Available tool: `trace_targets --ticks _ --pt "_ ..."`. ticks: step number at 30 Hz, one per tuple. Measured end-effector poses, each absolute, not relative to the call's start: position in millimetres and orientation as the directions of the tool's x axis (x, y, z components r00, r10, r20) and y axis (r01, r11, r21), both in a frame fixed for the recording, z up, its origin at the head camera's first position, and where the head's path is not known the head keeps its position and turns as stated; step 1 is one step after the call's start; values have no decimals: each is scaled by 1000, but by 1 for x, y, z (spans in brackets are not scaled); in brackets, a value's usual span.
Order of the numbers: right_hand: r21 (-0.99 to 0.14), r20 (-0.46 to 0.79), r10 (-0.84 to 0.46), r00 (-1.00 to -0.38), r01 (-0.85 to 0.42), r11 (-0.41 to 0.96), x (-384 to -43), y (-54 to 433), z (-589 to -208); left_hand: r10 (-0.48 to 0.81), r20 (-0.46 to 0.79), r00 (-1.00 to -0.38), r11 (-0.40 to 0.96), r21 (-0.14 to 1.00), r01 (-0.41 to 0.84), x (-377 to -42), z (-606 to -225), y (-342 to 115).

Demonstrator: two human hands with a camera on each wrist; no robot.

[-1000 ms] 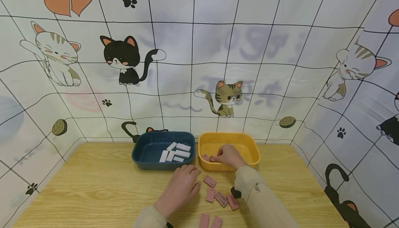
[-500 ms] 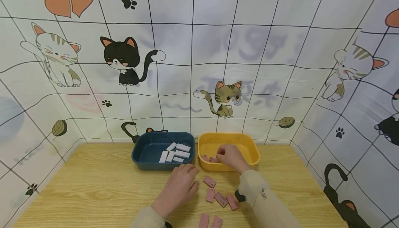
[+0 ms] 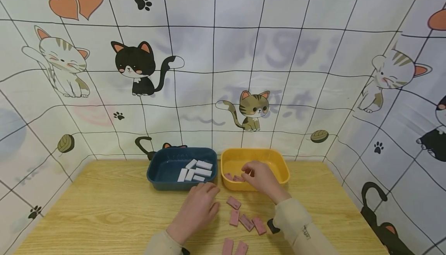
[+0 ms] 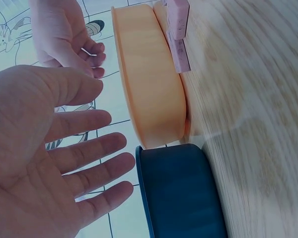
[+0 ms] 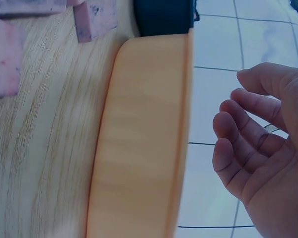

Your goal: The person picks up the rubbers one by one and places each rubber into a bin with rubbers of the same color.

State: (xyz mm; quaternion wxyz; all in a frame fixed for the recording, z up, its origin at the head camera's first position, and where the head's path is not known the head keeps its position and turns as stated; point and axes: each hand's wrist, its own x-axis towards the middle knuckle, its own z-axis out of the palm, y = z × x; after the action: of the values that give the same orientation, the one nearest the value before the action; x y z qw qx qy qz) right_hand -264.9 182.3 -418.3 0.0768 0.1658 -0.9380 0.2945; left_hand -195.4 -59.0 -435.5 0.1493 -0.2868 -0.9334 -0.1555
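My right hand (image 3: 261, 177) hovers over the front part of the yellow bin (image 3: 283, 175), its fingers loosely bent with nothing between them, as the right wrist view also shows. Below it, several pink blocks (image 3: 238, 178) lie in the bin's front left corner. My left hand (image 3: 196, 206) is held just in front of the blue bin (image 3: 156, 183); in the left wrist view its fingers (image 4: 97, 148) are spread and hold nothing. More pink blocks (image 3: 234, 217) lie flat on the table between my two forearms. Several white blocks (image 3: 203, 172) sit inside the blue bin.
The two bins stand side by side at the back of the wooden table (image 3: 104, 208). Right behind them rises a white wall cloth (image 3: 195, 92) printed with cats and grid lines. Two further pink blocks (image 3: 227, 246) lie near the bottom edge of the head view.
My right hand has let go of a pink block in the yellow bin, and its fingers have come apart and drawn slightly back. My left hand has shifted a little to the left.
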Motion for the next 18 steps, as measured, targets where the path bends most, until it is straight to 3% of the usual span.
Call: trace_targets --ticks 12,18 --pt "-503 388 -371 -844 -531 682 -232 184 -413 487 426 -762 786 167 595 -190 -436 -66" --pt "-526 363 -404 -840 -542 655 -218 189 -414 487 405 -774 797 156 583 -188 -434 -68"
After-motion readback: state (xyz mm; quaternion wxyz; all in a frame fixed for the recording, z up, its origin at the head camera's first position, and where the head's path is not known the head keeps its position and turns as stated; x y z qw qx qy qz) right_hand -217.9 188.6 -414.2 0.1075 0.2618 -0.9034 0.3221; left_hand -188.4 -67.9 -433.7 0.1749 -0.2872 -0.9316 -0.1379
